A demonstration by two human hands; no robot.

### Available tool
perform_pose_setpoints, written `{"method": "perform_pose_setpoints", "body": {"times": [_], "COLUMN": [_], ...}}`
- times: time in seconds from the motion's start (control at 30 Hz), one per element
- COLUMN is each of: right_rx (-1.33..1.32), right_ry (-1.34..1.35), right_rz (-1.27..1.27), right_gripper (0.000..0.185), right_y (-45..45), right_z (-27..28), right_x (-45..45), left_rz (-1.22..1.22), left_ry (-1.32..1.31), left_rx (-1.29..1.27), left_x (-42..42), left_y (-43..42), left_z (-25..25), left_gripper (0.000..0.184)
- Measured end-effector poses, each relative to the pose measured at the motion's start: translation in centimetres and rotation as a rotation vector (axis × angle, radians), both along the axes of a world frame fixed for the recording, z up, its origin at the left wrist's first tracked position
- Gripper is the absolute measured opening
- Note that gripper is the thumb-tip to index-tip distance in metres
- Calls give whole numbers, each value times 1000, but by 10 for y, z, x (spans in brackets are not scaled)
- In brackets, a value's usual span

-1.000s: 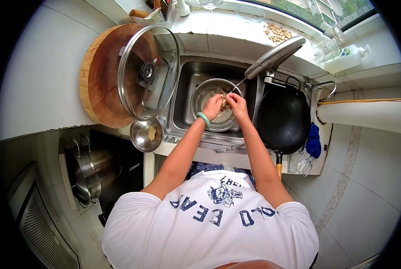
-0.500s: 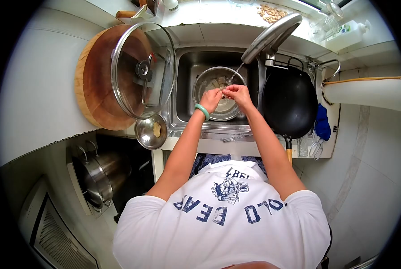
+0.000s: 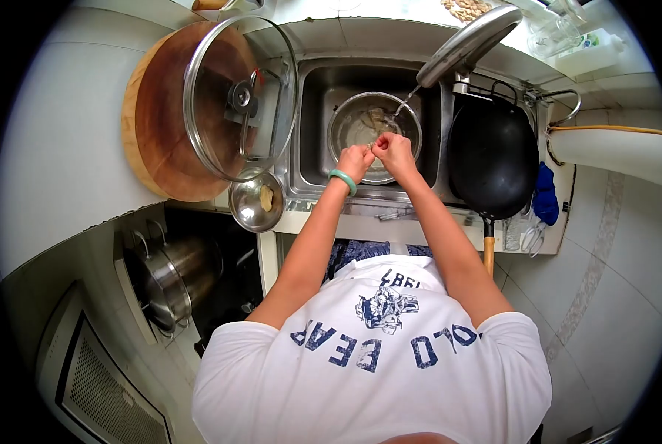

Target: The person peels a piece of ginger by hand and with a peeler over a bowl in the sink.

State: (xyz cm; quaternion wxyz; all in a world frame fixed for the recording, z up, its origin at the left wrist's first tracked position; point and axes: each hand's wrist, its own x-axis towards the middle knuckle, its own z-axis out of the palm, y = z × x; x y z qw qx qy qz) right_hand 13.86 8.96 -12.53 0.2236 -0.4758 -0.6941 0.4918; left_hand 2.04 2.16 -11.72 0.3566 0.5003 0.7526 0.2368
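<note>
My left hand (image 3: 355, 163), with a green bangle (image 3: 342, 183) at its wrist, is closed in a pinch over the near part of a round metal basin (image 3: 333, 129). Touching or nearly touching its fingertips is my right hand (image 3: 395, 155), also pinched. Whatever small thing sits between the fingers is too small to name. Pale pieces (image 3: 376, 117) lie in the water in the basin. From the faucet (image 3: 468, 44) a thin stream runs into it. The basin stands inside the steel sink (image 3: 312, 96).
To the left, a glass lid (image 3: 190, 103) leans over a round wooden board (image 3: 149, 126). A small metal bowl (image 3: 249, 214) holds a yellowish piece (image 3: 266, 197). Right of the sink lies a black wok (image 3: 494, 155), near a blue cloth (image 3: 544, 196). A steel pot (image 3: 172, 277) stands lower left.
The view has shifted slightly, so the sink and basin appear a little further right and higher. Both hands stay pinched together above the basin, and the water still runs.
</note>
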Motion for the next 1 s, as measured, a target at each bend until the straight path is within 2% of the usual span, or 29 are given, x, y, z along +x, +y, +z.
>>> {"method": "perform_pose_setpoints", "body": {"times": [0.27,0.37,0.43,0.57,0.63,0.67,0.73,0.87,0.9,0.97,1.0], "right_rx": [152,132,-55,-112,126,128,239,115,80,47,-102], "right_ry": [-93,-93,-53,-29,-80,-77,-192,-226,-117,-7,50], "right_rz": [19,-39,-37,-6,-63,-63,-20,36,46,57,134], "right_gripper": [14,11,12,12,14,14,15,18,20,22,23], "right_y": [-3,4,12,21,22,23,26,30,29,28,25], "right_z": [-12,-15,-12,-13,-23,-28,-14,8,7,6,7], "right_x": [0,9,14,12,9,10,12,15,14,12,12], "left_rz": [60,99,151,230,275,275,319,324,325,225,225], "left_ry": [-146,-260,-349,-538,-700,-698,-946,-883,-883,-657,-655], "left_rx": [-44,-33,-11,-119,-214,-211,-248,-213,-208,-99,-97], "left_x": [-4,-10,-13,-15,-12,-13,-15,-13,-14,-16,-18], "left_y": [-5,-7,-9,-4,-2,-1,3,11,12,10,8], "left_z": [-15,-19,-27,-41,-29,-22,-13,-8,-10,-25,-37], "left_gripper": [25,23,23,24,28,28,29,28,28,30,30]}}
